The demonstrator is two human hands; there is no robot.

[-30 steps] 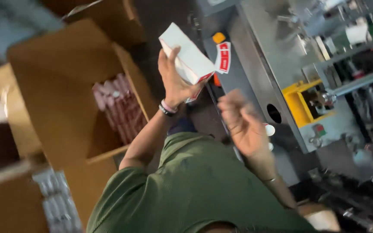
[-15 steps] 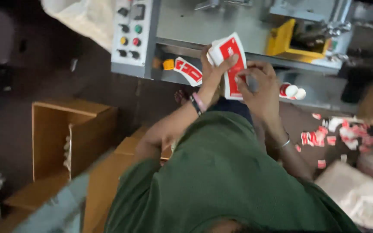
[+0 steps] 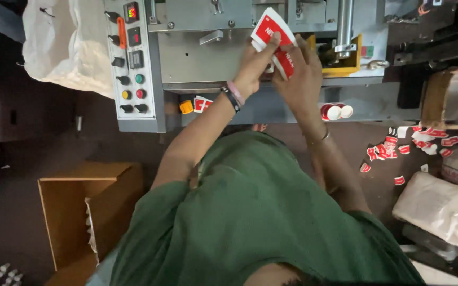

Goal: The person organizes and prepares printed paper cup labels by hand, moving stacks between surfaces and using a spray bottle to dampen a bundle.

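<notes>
Both hands up at the grey packing machine (image 3: 202, 58): left hand (image 3: 253, 66) and right hand (image 3: 300, 77) pinch a red-and-white carton blank (image 3: 272, 33) between them. It looks only partly shaped, flaps loose, while the open cardboard box (image 3: 88, 206) sits well apart on the floor

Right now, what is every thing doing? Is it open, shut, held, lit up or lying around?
Red and white carton: held up by both hands, flaps loose.
Left hand: gripping the carton.
Right hand: gripping the carton.
Cardboard box: open, on the floor.
Control panel: display lit.
Red and white scraps: scattered on the floor.
</notes>
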